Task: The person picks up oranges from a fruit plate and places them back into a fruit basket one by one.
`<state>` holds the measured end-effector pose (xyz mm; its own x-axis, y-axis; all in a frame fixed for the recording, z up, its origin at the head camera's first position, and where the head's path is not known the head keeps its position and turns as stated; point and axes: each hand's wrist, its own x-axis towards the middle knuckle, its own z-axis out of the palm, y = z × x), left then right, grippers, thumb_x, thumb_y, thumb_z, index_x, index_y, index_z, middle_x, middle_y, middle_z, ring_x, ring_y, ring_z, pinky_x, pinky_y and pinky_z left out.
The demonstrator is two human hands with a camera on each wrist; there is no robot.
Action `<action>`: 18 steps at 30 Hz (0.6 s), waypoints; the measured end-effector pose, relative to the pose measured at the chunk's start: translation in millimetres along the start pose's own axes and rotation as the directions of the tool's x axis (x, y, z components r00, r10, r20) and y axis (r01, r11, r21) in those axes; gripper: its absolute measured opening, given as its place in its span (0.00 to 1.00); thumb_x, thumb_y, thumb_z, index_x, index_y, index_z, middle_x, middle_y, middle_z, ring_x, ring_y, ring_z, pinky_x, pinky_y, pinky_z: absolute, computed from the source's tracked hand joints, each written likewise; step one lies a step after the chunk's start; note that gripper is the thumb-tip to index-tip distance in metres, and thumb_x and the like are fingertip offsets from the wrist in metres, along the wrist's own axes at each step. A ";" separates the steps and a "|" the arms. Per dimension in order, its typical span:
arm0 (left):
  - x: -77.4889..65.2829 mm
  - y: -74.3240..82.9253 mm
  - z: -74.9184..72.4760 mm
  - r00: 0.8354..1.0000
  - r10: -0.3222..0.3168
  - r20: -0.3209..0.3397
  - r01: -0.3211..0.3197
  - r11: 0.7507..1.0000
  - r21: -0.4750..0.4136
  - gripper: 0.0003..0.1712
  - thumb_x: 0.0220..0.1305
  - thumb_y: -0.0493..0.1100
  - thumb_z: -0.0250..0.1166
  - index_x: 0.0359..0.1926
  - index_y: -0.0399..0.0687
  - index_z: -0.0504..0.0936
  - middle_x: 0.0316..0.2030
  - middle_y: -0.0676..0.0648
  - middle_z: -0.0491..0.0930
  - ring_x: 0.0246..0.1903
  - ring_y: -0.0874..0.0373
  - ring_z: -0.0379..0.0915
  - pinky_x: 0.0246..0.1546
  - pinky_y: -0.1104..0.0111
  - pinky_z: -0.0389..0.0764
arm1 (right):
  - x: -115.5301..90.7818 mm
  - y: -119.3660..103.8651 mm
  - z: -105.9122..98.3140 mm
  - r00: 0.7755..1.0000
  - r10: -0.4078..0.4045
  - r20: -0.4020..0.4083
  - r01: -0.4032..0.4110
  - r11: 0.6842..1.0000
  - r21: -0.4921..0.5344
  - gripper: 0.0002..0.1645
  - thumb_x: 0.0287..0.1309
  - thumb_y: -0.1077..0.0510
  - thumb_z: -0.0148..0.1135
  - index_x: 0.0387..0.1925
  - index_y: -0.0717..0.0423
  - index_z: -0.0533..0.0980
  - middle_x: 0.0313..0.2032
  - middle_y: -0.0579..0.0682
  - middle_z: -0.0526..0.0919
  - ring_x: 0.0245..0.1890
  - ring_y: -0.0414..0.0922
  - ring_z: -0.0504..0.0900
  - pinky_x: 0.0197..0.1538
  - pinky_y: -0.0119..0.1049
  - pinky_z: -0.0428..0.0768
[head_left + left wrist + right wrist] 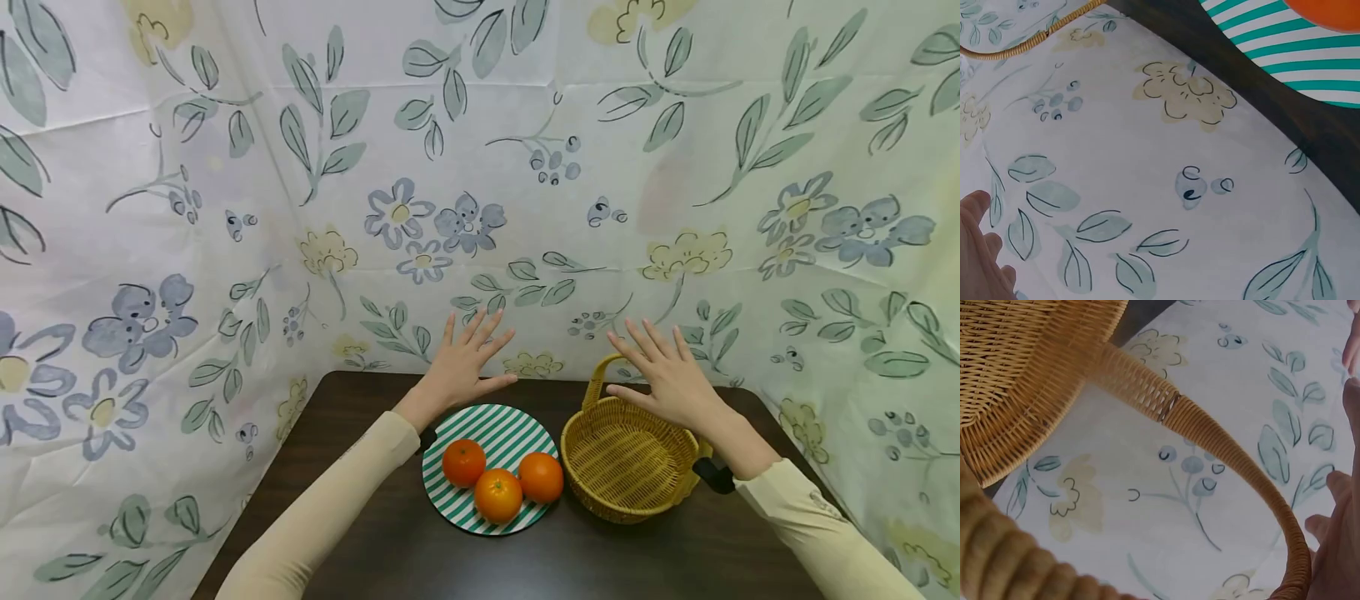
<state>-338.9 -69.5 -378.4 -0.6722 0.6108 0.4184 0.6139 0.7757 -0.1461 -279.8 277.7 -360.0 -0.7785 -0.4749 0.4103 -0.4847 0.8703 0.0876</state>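
Observation:
My left hand [467,362] is raised over the far side of a flat round green-and-white striped mat [495,425], fingers straight and spread, holding nothing. On the mat lie three oranges: a redder one [463,462], one in front [498,497] and one at right [541,477]. A woven wicker basket [581,479] stands beside the mat, bare inside. My right hand [667,375] hovers over its back right part, fingers also spread. The basket's arched handle [1235,450] rises near the right hand [1338,531] in the right wrist view. Only fingertips of the left hand [985,256] show in its wrist view.
A dark brown table [360,500] carries the mat and basket. White cloth [525,233] with printed leaves and flowers hangs behind the table and along both sides. Dark bands [716,475] sit at both wrists, below cream sleeves [337,492].

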 end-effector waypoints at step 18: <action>-11.7 -2.2 3.3 0.999 -0.030 -0.011 0.030 0.999 -0.032 0.44 0.60 0.72 0.47 0.72 0.65 0.47 0.73 0.50 0.40 0.72 0.51 0.30 0.65 0.41 0.29 | -10.6 1.2 1.7 1.000 0.015 -0.025 -0.015 1.000 0.009 0.48 0.53 0.33 0.57 0.71 0.42 0.52 0.72 0.55 0.47 0.72 0.53 0.39 0.69 0.57 0.31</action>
<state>-333.8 -77.8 -385.9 -0.6859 0.5855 0.4321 0.6065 0.7881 -0.1051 -272.9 283.5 -365.8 -0.7754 -0.4584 0.4343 -0.4765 0.8761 0.0737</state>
